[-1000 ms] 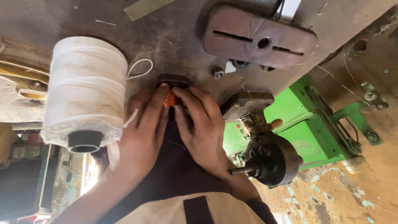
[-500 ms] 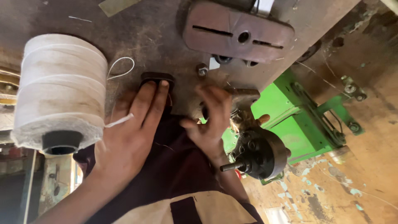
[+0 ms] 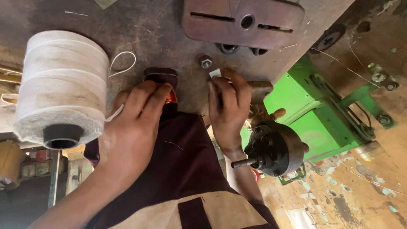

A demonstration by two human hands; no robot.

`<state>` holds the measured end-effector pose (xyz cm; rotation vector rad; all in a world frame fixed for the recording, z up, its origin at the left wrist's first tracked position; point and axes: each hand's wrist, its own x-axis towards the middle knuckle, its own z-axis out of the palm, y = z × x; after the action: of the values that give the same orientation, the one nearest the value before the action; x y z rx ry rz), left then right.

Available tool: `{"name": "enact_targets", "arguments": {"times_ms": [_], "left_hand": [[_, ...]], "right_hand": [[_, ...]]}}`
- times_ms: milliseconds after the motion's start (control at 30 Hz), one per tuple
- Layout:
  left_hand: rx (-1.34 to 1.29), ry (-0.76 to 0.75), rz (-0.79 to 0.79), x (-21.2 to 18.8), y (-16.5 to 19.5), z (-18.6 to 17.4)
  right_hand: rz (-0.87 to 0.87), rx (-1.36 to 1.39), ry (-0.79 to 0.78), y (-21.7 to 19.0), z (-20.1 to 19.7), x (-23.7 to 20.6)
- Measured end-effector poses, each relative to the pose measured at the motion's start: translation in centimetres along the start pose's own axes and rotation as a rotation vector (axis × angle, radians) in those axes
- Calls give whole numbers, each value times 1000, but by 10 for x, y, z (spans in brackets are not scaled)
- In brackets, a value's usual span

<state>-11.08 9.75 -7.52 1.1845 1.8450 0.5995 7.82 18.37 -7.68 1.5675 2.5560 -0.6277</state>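
My left hand [image 3: 135, 123] lies over a small dark maroon part [image 3: 161, 78] at the edge of the worn metal bench [image 3: 161, 38]. Its fingers close on a copper wire coil [image 3: 171, 97] wound on that part. My right hand [image 3: 229, 110] rests on the bench edge just to the right, holding nothing. Its fingertips touch a small white slip [image 3: 215, 73] beside a steel nut [image 3: 206, 62]. Dark maroon cloth [image 3: 182, 161] of my clothing lies beneath both hands.
A big spool of white thread [image 3: 63, 89] stands at the left, with a loose thread loop [image 3: 123, 63] beside it. A slotted reddish metal plate [image 3: 241, 21] sits at the top. A green machine frame [image 3: 313, 114] and a black round hand-crank unit [image 3: 275, 148] are at the right.
My right hand has let go of the coil part, swung right and settled on the bench edge by the white slip. My left hand stays on the coil. The view has shifted slightly.
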Motion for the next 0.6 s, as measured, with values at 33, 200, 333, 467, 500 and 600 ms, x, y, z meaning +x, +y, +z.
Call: {"name": "enact_targets", "arguments": {"times_ms": [33,200,333,467,500,600], "left_hand": [[38,-5,-3,-1,0,1],[105,45,5,-3,-2,5],[89,7,37,-2,-5,2],[96,-41,53,0,-5,-2],[95,-50,56,1,-5,-2],[19,-25,24,3,-4,0]], "right_hand": [[8,10,6,1,-1,1],[82,49,-56,-1,-8,7],[97,99,-62,-5,-11,12],[90,83,-81,-7,-14,18],[90,78,-93,-8,-15,19],[75,70,-127,-8,-18,23]]}}
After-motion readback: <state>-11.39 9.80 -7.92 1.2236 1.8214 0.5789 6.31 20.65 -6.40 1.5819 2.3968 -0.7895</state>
